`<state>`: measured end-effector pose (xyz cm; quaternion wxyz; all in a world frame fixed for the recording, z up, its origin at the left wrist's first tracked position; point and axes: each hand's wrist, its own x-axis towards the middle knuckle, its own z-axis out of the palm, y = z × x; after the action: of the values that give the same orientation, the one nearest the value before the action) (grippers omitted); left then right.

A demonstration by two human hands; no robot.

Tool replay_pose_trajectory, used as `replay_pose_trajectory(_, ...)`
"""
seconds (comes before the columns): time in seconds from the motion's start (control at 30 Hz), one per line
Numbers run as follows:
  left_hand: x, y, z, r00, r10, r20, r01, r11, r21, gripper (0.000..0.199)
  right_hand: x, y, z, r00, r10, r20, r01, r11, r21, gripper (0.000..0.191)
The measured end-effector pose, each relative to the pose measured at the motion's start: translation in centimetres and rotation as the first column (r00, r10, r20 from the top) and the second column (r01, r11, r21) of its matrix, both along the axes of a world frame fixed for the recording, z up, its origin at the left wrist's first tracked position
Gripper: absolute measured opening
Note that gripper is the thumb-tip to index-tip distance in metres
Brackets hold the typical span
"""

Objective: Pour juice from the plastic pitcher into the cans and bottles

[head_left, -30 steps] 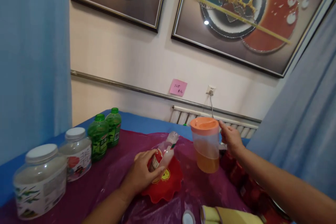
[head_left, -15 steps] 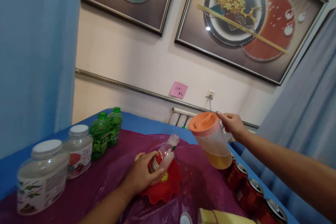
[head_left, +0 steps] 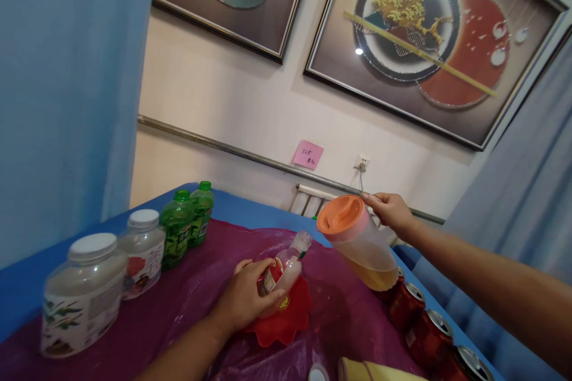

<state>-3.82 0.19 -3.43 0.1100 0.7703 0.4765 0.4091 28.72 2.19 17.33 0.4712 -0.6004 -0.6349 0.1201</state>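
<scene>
My left hand [head_left: 252, 296] is wrapped round a clear bottle [head_left: 290, 265] with a red label. The bottle leans to the right, its mouth uncapped, over a red scalloped dish [head_left: 290, 321]. In my right hand [head_left: 391, 211] is the handle of a translucent pitcher [head_left: 369, 253] with an orange lid [head_left: 342, 217]. The pitcher tips left toward the bottle's mouth, a gap between them, and yellowish liquid lies low inside it. No stream of liquid shows.
Two white-lidded jars [head_left: 84, 297] and two green bottles [head_left: 177, 229] line the left side. Several red cans [head_left: 429, 336] stand along the right edge. A folded yellow cloth [head_left: 375, 371] and a small white cap [head_left: 318, 372] lie in front on the purple sheet [head_left: 179, 315].
The pitcher in my right hand has tilted further left, its lid closer to the bottle's mouth. My left hand keeps its hold on the bottle. The whole view has shifted slightly.
</scene>
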Motion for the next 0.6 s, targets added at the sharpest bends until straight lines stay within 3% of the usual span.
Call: replay_pose_trajectory(0.6,0.1,-0.3,0.2,1.000,0.000,0.020,0.001,0.999,-0.036,0.054,-1.1,0.2,0.7,0.984,0.000,0.178,0.001,1.000,-0.005,0.063)
